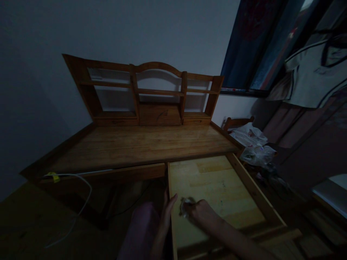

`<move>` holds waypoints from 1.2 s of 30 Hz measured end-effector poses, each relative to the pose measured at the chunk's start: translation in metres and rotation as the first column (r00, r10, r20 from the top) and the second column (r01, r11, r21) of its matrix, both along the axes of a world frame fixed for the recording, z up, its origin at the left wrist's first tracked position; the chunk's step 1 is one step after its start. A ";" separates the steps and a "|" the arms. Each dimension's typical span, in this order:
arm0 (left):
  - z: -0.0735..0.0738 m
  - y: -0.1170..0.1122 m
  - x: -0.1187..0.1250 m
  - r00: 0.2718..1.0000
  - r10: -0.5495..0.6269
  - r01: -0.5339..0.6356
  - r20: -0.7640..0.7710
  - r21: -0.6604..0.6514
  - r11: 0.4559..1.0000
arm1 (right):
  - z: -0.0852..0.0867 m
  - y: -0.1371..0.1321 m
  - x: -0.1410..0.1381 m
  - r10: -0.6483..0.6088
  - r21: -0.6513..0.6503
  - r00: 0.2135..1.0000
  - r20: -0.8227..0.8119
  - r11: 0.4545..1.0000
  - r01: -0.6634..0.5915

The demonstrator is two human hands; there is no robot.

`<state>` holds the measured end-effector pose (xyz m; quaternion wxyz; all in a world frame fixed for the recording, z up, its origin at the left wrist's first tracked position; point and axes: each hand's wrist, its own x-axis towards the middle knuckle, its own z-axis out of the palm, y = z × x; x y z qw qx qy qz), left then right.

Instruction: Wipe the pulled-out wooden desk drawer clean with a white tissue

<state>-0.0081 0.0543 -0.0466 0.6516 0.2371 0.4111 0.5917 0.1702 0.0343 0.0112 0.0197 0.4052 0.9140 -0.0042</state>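
Observation:
A wooden drawer [206,180] is pulled out from the desk, its pale bottom showing with a few dark specks. My left hand [167,213] holds the drawer's left side wall, the thumb over the rim and the other fingers on the outer face. Inside the drawer, near that wall, my right hand [202,213] is closed around a crumpled white wad [186,206]. It looks like a tissue or a cloth, pressed to the drawer bottom; blur and dim light hide which.
Behind the drawer stretches the wooden desktop [162,141] with a shelf hutch [159,94] against the wall. A white cable [88,184] with a yellow tag hangs at the left front edge. Plastic bags [251,139] lie on a chair at right; a white shirt [311,77] hangs above.

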 end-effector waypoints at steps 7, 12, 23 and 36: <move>0.019 -0.005 0.005 1.000 -0.016 0.015 0.019 0.053 0.998 | -0.006 0.004 0.064 -0.218 0.029 0.974 0.066 0.976 0.216; 0.013 -0.004 0.003 1.000 -0.025 0.025 0.015 -0.027 0.999 | -0.017 -0.001 0.107 -0.331 0.011 0.943 0.047 0.944 0.331; 0.008 -0.002 0.004 0.999 -0.022 0.022 0.024 0.006 1.000 | -0.023 -0.029 0.083 -0.381 0.042 0.916 0.128 0.925 0.378; 0.014 -0.003 0.004 1.000 -0.021 0.021 0.022 -0.014 1.000 | -0.041 -0.037 0.054 -0.329 0.076 0.944 0.031 0.942 0.326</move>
